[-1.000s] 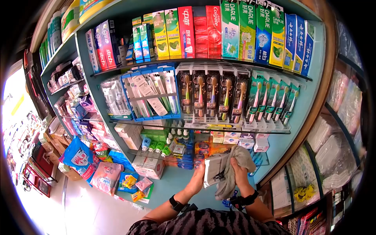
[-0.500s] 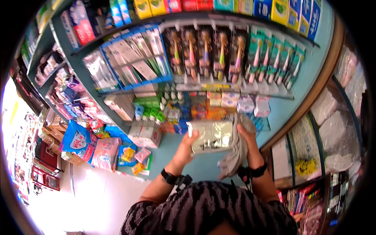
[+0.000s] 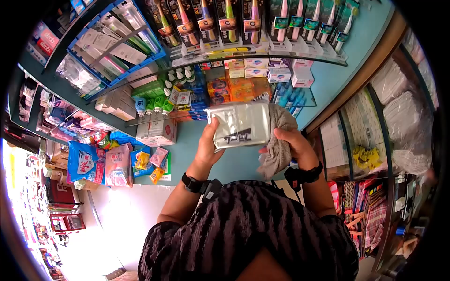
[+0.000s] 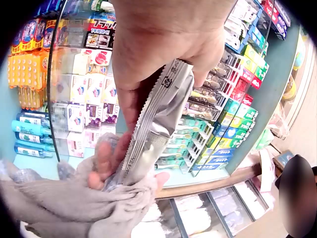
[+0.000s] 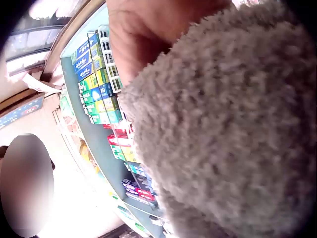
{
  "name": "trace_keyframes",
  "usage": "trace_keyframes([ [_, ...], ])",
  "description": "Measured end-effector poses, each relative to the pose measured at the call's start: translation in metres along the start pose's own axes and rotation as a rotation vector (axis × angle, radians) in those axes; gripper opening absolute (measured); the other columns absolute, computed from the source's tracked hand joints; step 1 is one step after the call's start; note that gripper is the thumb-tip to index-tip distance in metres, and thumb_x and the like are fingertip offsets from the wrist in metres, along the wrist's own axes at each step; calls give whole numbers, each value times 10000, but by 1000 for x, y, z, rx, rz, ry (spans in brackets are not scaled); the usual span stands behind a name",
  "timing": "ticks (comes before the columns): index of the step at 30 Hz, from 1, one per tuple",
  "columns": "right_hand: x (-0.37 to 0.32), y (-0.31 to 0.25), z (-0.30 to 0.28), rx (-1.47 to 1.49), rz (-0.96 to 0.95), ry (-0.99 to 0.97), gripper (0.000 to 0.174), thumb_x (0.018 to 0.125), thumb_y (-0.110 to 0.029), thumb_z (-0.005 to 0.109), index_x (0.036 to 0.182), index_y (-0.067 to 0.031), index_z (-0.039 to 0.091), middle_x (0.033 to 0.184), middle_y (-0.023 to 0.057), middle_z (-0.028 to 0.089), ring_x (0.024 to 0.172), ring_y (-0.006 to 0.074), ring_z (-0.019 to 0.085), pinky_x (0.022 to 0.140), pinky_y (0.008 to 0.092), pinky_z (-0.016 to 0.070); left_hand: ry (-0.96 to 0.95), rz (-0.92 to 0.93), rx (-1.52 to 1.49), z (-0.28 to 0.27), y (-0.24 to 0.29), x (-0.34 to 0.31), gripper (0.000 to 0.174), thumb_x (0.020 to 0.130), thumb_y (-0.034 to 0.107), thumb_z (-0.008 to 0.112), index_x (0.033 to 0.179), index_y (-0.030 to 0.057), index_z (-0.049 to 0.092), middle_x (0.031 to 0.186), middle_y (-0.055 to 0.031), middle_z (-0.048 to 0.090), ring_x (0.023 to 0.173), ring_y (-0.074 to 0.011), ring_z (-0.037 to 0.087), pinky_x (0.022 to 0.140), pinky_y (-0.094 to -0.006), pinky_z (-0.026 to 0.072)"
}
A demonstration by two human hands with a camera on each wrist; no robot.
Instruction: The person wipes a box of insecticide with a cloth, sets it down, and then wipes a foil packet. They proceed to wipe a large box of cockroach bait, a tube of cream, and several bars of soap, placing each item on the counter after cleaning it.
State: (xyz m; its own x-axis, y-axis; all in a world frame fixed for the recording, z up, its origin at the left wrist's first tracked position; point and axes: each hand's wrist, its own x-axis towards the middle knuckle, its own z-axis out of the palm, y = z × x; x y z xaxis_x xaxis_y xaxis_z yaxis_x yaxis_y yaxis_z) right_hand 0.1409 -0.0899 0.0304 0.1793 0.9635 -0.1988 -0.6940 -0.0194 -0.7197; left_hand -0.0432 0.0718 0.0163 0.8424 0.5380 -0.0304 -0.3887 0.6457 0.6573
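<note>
A shiny silver foil packet (image 3: 241, 122) with dark print is held out in front of the body. My left hand (image 3: 206, 144) grips its left end, thumb on the upper face. In the left wrist view the packet's crimped edge (image 4: 157, 99) shows below the left hand (image 4: 168, 37). My right hand (image 3: 297, 146) holds a fuzzy grey cloth (image 3: 275, 163) against the packet's right end, thumb on top. That cloth (image 5: 228, 124) fills most of the right wrist view and hides the fingers there.
Carded toothbrushes (image 3: 229, 21) hang above a glass shelf. Soap boxes (image 3: 281, 72), green-capped bottles (image 3: 161, 104) and blue bottles (image 3: 288, 97) stand beyond the hands. Detergent bags (image 3: 86, 161) lie at left. Plastic-wrapped goods (image 3: 403, 119) fill a case at right.
The head view has tilted downward, showing more of the torso and floor. The packet has turned so its broad printed face points up. Both hands keep their hold on packet and cloth.
</note>
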Motion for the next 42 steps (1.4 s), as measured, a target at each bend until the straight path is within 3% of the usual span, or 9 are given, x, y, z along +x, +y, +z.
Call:
trace_keyframes([
  [9, -13, 8, -35, -493, -339, 277, 259, 787, -127, 715, 1008, -28, 621, 960, 32, 642, 834, 119, 605, 748, 290, 493, 149, -37, 773, -21, -5, 15, 569, 940, 475, 434, 1301, 35, 425, 1176, -92, 573, 1063, -196, 562, 900, -386, 463],
  [10, -17, 8, -36, -549, -354, 319, 259, 787, -131, 717, 1004, -26, 623, 964, 33, 642, 848, 122, 600, 762, 298, 485, 0, -49, 675, -18, 1, 16, 685, 916, 571, 389, 1331, 25, 385, 1235, -125, 533, 1119, -244, 533, 904, -413, 465],
  [13, -28, 11, -40, -856, -467, 384, 315, 784, -134, 718, 1048, -5, 604, 1024, 63, 628, 929, 162, 580, 825, 324, 458, 146, -273, 464, -22, -2, 16, 655, 936, 521, 402, 1305, -21, 382, 1180, -149, 553, 1148, -228, 513, 928, -406, 445],
  [17, -36, 18, -49, -1476, -694, 343, 394, 790, -111, 699, 1142, 9, 567, 1127, 79, 604, 1013, 196, 563, 893, 341, 435, -147, -318, 267, -11, -8, 16, 541, 959, 363, 438, 1309, -39, 345, 1159, -159, 549, 1033, -246, 591, 865, -408, 507],
  [18, -36, 21, -54, -1638, -793, 307, 409, 792, -104, 692, 1159, 14, 556, 1140, 79, 598, 1027, 199, 556, 905, 347, 426, -73, -299, 161, -9, -10, 17, 460, 928, 160, 470, 1340, 17, 324, 1124, -137, 569, 944, -228, 625, 833, -378, 529],
  [24, -40, 21, -63, -518, -343, 407, 247, 796, -69, 678, 1027, -5, 620, 1032, 63, 627, 913, 143, 591, 781, 310, 475, -77, -167, 337, 2, -12, 11, 674, 772, -83, 441, 1401, 108, 291, 1181, -97, 548, 933, -166, 614, 813, -294, 523],
  [27, -34, 20, -54, -182, -408, 411, 263, 785, -40, 684, 1039, -11, 622, 988, 49, 635, 886, 131, 605, 765, 285, 487, -144, -167, 305, -6, -18, 8, 685, 772, -89, 444, 1414, 77, 272, 1200, -80, 537, 925, -143, 603, 813, -265, 504],
  [31, -35, 29, -66, -240, -372, 404, 364, 777, -20, 679, 1129, -20, 585, 1017, 48, 627, 901, 147, 605, 796, 290, 487, -40, -187, 230, 3, -27, 7, 675, 751, -112, 430, 1393, 62, 314, 1208, -71, 532, 844, -102, 533, 674, -209, 401],
  [42, -33, 23, -68, -254, -426, 451, 315, 789, -22, 671, 1093, -11, 592, 971, 45, 629, 854, 138, 612, 760, 275, 494, -94, -343, 330, -3, -30, 1, 641, 860, -26, 496, 1431, 103, 234, 1153, -98, 560, 1023, -178, 581, 878, -312, 502],
])
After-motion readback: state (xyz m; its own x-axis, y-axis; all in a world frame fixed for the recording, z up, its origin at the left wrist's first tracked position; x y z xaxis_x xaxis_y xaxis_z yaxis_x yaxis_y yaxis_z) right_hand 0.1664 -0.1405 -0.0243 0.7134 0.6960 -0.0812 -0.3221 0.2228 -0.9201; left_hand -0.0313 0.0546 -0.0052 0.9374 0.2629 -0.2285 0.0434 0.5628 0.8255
